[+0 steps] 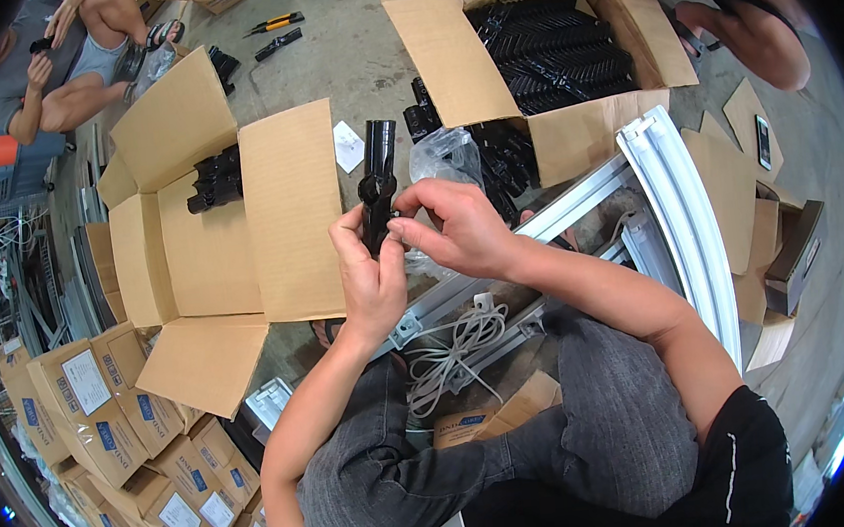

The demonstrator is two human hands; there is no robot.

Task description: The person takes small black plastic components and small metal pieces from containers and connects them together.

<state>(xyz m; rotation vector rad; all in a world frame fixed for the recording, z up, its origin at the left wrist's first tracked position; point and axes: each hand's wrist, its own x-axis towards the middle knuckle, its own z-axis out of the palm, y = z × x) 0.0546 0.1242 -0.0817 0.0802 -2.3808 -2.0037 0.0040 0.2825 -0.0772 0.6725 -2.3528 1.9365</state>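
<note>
My left hand [372,286] is closed around a black tubular metal bracket [380,152], held upright in front of me. With thumb and forefinger pinched, my right hand [461,228] meets the bracket's right side. A small shiny bit shows at those fingertips, too small to name. To the left, an open carton [292,215] has a few black brackets [215,181] inside. A second open carton [591,133], farther off to the right, is filled with rows of similar black parts [556,46]. More loose black parts [506,166] lie beside it, next to a crumpled clear plastic bag [448,158].
White metal frames [685,230] lie close on my right, with a coiled grey cable [455,351] between my knees. Closed cartons [103,402] are stacked at left. Two other people sit farther off, one [74,68] at upper left, one [748,29] at upper right.
</note>
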